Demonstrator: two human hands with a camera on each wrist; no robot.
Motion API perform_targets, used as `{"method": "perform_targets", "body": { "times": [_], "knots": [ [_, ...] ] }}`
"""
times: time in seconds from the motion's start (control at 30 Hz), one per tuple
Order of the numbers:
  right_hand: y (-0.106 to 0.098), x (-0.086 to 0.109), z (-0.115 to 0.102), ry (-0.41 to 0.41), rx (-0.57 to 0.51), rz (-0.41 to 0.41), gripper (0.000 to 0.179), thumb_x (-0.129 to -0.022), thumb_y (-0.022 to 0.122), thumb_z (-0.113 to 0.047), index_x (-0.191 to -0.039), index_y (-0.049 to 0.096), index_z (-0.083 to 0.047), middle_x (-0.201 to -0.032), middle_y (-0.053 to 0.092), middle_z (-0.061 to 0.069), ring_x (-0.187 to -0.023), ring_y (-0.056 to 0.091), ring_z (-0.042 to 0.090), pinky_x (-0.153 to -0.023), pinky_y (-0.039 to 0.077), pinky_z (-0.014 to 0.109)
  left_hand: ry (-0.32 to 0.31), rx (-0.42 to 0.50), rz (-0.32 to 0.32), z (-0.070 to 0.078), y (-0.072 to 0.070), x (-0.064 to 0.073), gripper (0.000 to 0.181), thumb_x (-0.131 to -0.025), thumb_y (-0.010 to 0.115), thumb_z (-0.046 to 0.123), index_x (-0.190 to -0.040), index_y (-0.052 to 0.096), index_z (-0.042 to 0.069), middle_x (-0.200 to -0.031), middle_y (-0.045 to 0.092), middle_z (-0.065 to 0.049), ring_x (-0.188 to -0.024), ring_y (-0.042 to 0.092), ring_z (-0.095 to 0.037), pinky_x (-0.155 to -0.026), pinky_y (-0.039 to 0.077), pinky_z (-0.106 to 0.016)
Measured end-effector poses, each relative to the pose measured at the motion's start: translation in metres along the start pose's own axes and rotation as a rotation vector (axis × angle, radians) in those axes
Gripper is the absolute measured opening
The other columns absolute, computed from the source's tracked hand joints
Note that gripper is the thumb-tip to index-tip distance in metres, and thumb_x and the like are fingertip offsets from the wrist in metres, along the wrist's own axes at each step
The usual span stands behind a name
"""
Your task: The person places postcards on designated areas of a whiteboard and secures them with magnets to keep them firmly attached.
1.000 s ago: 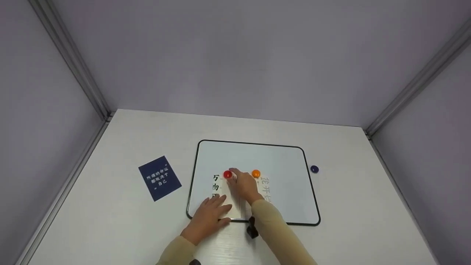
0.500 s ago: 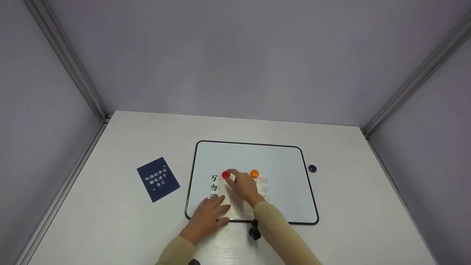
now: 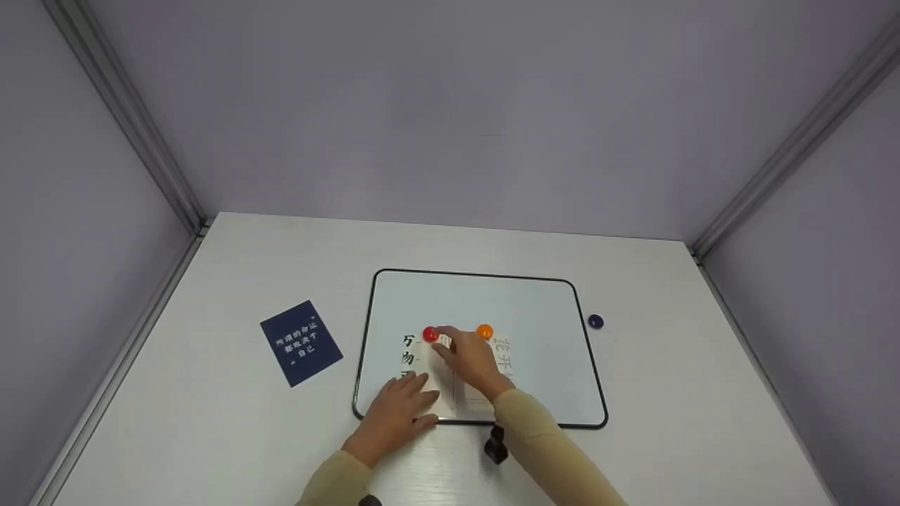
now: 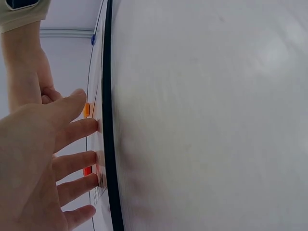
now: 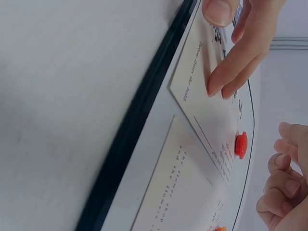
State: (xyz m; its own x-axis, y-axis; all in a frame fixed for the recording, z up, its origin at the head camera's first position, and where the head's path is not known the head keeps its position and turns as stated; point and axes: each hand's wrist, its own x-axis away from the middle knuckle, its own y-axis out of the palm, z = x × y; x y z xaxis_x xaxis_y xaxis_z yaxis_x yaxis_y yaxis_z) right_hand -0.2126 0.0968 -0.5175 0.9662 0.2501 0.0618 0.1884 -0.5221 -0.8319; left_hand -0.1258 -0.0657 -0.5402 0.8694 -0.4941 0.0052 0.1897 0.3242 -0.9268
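- Over at the left end of the white surface (image 3: 661,365), there's a navy card (image 3: 301,343) with white Chinese characters, lying flat at 10 o'clock from the left hand (12 = away from the person).
- Next along, the left hand (image 3: 396,414) is splayed out, fingers straight, tips resting on a cream card (image 5: 207,113), not grasping anything. Card looks like stiff matte paper, black brush lettering, long axis roughly 12-to-6.
- Then the red magnet (image 3: 429,334), the bit that matters: at that card's far edge, 10 o'clock from the right hand, 1 o'clock from the left, right one way nearer. It's round, so no real long axis; shiny, probably plastic.
- Right hand (image 3: 471,357) looks empty to me: thumb and index apart, other fingers bent, and the right wrist view shows a gap to the magnet.
- Then an orange magnet (image 3: 484,331), similar glossy button, by a second cream card (image 5: 178,187).
- Both cream cards lie on a smooth, black-rimmed whiteboard (image 3: 548,337).
- Far right, a dark blue magnet (image 3: 595,321) just off the board, between 2 and 3 o'clock from the right hand.
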Motion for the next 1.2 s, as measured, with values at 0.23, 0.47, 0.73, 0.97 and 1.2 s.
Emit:
{"method": "perform_targets", "body": {
  "times": [0.23, 0.47, 0.73, 0.97, 1.2],
  "knots": [
    [-0.006, 0.007, 0.002, -0.016, -0.039, -0.008, 0.034, -0.094, 0.062, -0.028, -0.126, 0.063, -0.016, -0.073, 0.061, 0.001, -0.06, 0.048, 0.008, -0.052, 0.039, 0.016, -0.007, 0.006, 0.002, 0.0, 0.001, -0.002, 0.042, -0.095, 0.054, 0.039, -0.129, 0.061, 0.015, -0.145, 0.052, -0.013, -0.136, 0.045, -0.035, -0.111, 0.039, -0.055],
    [-0.011, 0.018, 0.007, -0.084, -0.05, 0.034, 0.03, -0.093, 0.064, -0.025, -0.12, 0.067, -0.013, -0.066, 0.055, -0.001, -0.058, 0.042, 0.006, -0.05, 0.034, 0.015, -0.007, -0.011, 0.049, -0.001, 0.005, -0.002, 0.039, -0.095, 0.055, 0.038, -0.125, 0.063, 0.016, -0.142, 0.055, -0.012, -0.133, 0.049, -0.033, -0.109, 0.041, -0.053],
    [-0.016, 0.024, 0.011, -0.139, -0.042, 0.075, 0.026, -0.092, 0.065, -0.025, -0.113, 0.07, -0.011, -0.064, 0.055, 0.0, -0.057, 0.038, 0.004, -0.05, 0.029, 0.015, 0.053, -0.096, 0.205, 0.0, 0.01, -0.007, 0.026, -0.094, 0.057, 0.035, -0.109, 0.065, 0.016, -0.125, 0.063, -0.008, -0.119, 0.057, -0.026, -0.103, 0.047, -0.044],
    [-0.021, 0.033, 0.014, -0.196, -0.056, 0.093, 0.023, -0.092, 0.064, -0.025, -0.109, 0.071, -0.011, -0.059, 0.055, 0.002, -0.053, 0.035, 0.003, -0.05, 0.028, 0.015, 0.07, -0.145, 0.314, 0.001, 0.013, -0.012, 0.018, -0.092, 0.061, 0.033, -0.099, 0.066, 0.017, -0.115, 0.062, -0.005, -0.11, 0.056, -0.022, -0.099, 0.048, -0.04],
    [-0.025, 0.04, 0.018, -0.191, -0.046, 0.086, 0.023, -0.093, 0.063, -0.026, -0.11, 0.071, -0.012, -0.059, 0.051, -0.003, -0.054, 0.035, 0.002, -0.051, 0.028, 0.015, 0.038, -0.103, 0.289, 0.002, 0.014, -0.014, 0.019, -0.092, 0.061, 0.032, -0.097, 0.067, 0.015, -0.115, 0.063, -0.005, -0.112, 0.056, -0.023, -0.1, 0.046, -0.043]
  ]
}}
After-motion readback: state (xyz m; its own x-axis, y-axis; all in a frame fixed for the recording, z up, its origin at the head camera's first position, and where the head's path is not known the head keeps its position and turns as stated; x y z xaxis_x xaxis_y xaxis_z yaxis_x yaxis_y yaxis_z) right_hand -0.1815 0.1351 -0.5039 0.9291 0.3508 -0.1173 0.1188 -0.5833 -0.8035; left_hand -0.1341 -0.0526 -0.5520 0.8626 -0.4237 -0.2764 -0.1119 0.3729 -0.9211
